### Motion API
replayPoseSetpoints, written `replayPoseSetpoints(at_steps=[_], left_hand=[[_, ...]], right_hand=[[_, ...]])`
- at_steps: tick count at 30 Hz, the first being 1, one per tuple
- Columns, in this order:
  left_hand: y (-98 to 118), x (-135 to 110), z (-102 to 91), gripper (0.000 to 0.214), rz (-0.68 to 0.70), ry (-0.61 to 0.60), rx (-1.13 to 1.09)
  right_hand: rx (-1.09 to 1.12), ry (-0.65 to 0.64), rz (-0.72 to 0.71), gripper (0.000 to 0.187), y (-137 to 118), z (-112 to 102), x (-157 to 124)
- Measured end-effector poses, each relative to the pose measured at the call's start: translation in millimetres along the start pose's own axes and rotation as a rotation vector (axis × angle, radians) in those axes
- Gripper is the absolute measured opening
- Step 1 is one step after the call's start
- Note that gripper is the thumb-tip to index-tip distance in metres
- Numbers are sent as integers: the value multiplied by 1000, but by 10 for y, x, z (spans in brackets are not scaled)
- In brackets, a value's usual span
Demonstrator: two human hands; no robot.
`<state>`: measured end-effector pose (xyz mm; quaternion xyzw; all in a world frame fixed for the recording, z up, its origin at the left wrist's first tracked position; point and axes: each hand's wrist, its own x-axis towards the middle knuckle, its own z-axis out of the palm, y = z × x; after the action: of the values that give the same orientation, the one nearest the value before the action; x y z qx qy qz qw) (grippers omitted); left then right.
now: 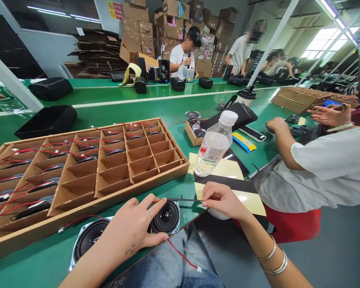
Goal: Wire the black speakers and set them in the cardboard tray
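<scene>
While a divided cardboard box (159,180) is partly filled with speakers (37,206) at left, the left hand (142,224) is laid, thumb and fingers spread, against a near speaker (167,219), by whose far edge a black strip (184,199) is held straight, its right end pinched by the right hand (222,201).

Is bearing, directly on the green workbench (24,268): a divided cardboard tray (156,181), two speakers (167,218) along the near edge, pale-yellow sheets (237,170). Is also supporting a small cardboard box (193,139) and a phone (252,134).
</scene>
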<state>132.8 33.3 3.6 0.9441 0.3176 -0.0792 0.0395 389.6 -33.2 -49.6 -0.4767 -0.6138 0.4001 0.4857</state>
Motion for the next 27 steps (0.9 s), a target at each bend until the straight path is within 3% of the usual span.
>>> replayPoseSetpoints(at_steps=[14,27], left_hand=[[25,41,-48,61,114,40,156],[75,54,-89,58,190,105,316]], right_hand=[[-252,-53,-70,7,-185,198,-274],[-327,-97,-211,7,-316,381,-296]])
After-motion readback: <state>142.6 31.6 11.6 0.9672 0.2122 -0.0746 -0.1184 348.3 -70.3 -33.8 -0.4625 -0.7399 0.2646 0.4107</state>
